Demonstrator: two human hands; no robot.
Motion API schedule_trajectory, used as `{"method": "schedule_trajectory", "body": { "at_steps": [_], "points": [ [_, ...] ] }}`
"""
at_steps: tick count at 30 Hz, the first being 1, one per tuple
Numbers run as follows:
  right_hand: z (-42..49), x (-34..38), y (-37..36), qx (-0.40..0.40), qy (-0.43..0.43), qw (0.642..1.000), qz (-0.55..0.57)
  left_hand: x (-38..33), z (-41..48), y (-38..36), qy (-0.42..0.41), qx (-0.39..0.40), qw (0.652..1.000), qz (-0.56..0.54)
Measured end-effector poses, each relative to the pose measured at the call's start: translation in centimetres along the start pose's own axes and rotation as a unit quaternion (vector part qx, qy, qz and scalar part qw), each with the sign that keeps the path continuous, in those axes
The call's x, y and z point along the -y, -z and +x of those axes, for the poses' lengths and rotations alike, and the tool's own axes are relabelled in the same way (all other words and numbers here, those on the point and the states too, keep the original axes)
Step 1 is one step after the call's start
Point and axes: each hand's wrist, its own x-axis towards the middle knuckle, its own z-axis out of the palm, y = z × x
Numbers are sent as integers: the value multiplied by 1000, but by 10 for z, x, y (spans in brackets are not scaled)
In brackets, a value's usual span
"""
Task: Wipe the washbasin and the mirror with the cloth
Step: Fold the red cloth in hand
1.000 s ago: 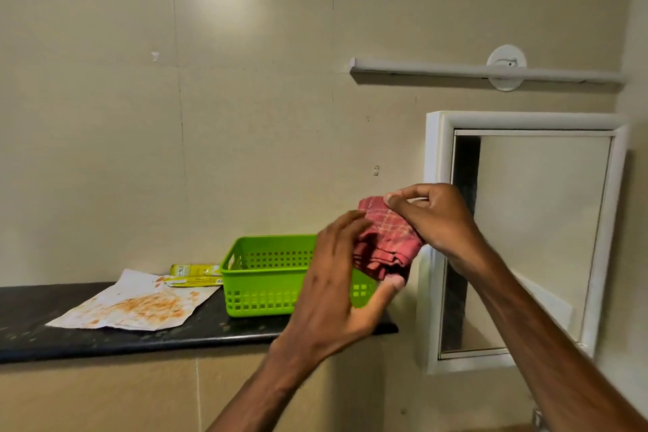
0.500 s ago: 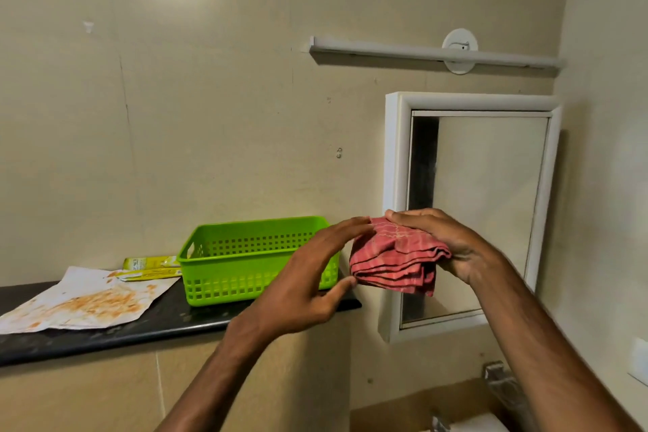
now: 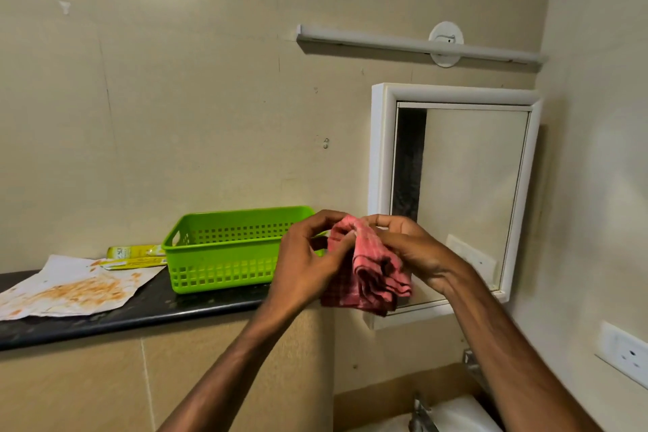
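**Progress.** Neither surface is being wiped. The cloth point(image 3: 368, 266) is held in the air, clear of both, in front of the lower left corner of the mirror point(image 3: 470, 193) and above the washbasin point(image 3: 456, 417). It sits just off the right end of the counter point(image 3: 140, 312). The left hand point(image 3: 305, 263) pinches the top fold between curled fingers and thumb. The right hand point(image 3: 417, 249) has its fingers closed over the top and far side of the bundle. Judged from this, the cloth is being folded or gathered into a pad, so the work looks to be at the preparation stage. The glass shows no streaks or wet marks, and whether it has been wiped cannot be told. Only a sliver of the washbasin shows at the bottom edge, so its condition is not assessable. Both items are best treated as outstanding.

**Materials and shapes.**
- Cloth: soft woven fabric in a red and pink check, bunched in several layers with loose edges hanging below.
- Mirror: flat glass in a squarish white frame, fixed to the wall.
- Washbasin: white and smooth with a curved rim. A metal tap point(image 3: 420, 410) stands at its back.
- Counter: dark, glossy slab with a straight front edge.
- Basket point(image 3: 228, 249): rigid green plastic, rectangular, grid-perforated, standing at the counter's right end.
- Paper point(image 3: 70, 288): creased white sheet with orange stains, towards the counter's left end.
- Packet point(image 3: 135, 254): flat and yellow, at the back edge between the paper and the basket.
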Motion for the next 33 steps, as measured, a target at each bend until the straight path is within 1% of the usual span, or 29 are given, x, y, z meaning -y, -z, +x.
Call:
{"method": "schedule_trajectory", "body": {
  "at_steps": [2,3,5,7,8,10,11,12,13,14,15,17,20,22,24,28,30,33],
  "points": [
    [-3,1,-6,-40,40,993,-103,0,1,-4,1,-28,999,35],
    [-6,4,-9,-61,63,989,-118,-2,1,-5,1,-33,998,49],
    [-15,14,-12,-80,81,988,-101,-3,2,-6,9,-42,995,91],
    [-26,19,-11,-49,72,993,-84,-1,6,-3,17,-53,986,156],
    [-31,19,-12,-26,72,993,-94,0,10,-2,21,-53,980,188],
    [-39,12,-17,10,77,985,-152,1,16,-1,28,-44,973,226],
    [-39,7,-21,-2,94,976,-197,0,18,-1,31,-36,970,240],
    [-37,3,-25,-45,121,964,-233,-2,19,-2,33,-26,968,249],
    [-35,1,-27,-99,145,953,-247,-3,20,-1,34,-14,967,251],
    [-33,1,-25,-140,154,950,-234,-3,20,0,33,-1,968,249],
    [-33,1,-20,-159,151,953,-210,-2,19,1,37,13,968,246],
    [-33,4,-8,-160,133,962,-176,0,14,3,50,43,966,250],
    [-37,11,6,-158,133,965,-160,7,1,-1,49,87,951,292],
    [-37,15,12,-163,131,966,-149,12,-11,-7,58,96,948,298],
    [-37,15,17,-186,125,964,-144,16,-18,-11,87,86,958,259],
    [-34,-1,24,-266,95,944,-172,24,-22,-10,134,10,974,183],
    [-35,-13,24,-291,64,936,-188,28,-21,-11,143,-8,975,172],
    [-40,-24,14,-297,36,927,-226,33,-21,-18,158,-11,969,189]
  ]
}}
